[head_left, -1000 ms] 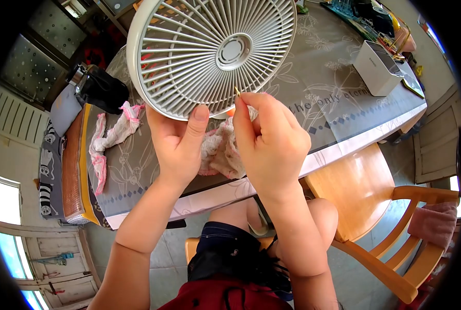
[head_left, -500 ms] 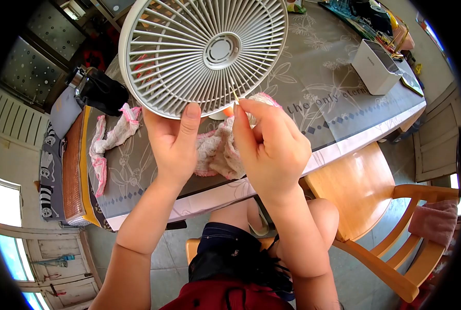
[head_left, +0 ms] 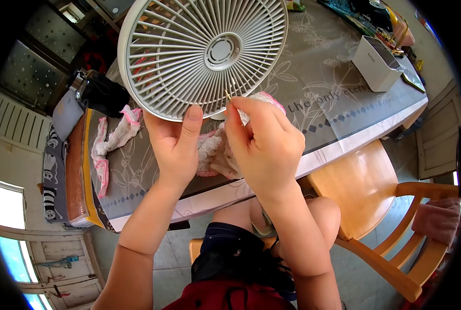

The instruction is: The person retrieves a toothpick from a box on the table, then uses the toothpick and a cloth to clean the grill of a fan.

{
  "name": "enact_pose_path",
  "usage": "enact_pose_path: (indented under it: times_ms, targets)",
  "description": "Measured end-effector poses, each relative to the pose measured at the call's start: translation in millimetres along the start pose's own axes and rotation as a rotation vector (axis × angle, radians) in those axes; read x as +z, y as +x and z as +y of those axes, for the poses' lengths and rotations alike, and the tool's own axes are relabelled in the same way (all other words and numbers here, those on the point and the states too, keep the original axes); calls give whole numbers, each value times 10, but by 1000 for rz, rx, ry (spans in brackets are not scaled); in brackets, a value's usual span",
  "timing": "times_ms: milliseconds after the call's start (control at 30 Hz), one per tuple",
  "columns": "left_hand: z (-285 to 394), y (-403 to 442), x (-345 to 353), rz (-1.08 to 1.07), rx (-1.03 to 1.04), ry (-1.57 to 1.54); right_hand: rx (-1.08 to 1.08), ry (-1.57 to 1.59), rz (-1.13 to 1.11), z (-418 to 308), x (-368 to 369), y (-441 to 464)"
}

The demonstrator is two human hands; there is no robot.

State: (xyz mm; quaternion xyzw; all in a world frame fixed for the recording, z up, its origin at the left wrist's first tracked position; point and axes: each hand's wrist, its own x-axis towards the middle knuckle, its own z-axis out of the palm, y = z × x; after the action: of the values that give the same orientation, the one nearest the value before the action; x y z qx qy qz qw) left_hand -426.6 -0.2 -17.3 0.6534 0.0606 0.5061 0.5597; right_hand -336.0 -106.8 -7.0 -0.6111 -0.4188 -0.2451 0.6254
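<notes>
A white round fan [head_left: 222,50] faces me at the top, its radial grille slats and central hub showing. My left hand [head_left: 173,144] grips its lower rim, thumb in front and fingers hidden behind. Just right of that thumb, my right hand [head_left: 266,139] pinches a thin wooden stick [head_left: 228,94], its pointed tip at the lower slats. Whether the tip passes between the slats I cannot tell. A small white speck shows on the grille near the tip. Behind my hands a crumpled white and pink cloth [head_left: 212,155] lies on the table, partly covered.
A patterned grey tablecloth [head_left: 313,67] covers the table. Another pink-edged cloth [head_left: 114,139] and a black jug [head_left: 103,93] are on the left. A white box [head_left: 375,64] stands at the right, beyond a wooden chair [head_left: 357,186] with a pink towel [head_left: 437,219].
My right hand has shifted slightly left, and the stick's tip has moved left and down along the grille. My left hand keeps its grip on the fan.
</notes>
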Motion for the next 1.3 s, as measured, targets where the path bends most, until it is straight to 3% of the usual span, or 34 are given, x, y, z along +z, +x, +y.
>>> enact_pose_path:
  times_ms: [1100, 1300]
  targets:
    - [-5, -29, -8, 8, -7, 21, -61, -11, 85, 26, 51, 3]
    - [-15, -37, -11, 5, 15, 26, -59, -17, 4, 39, 12, -61]
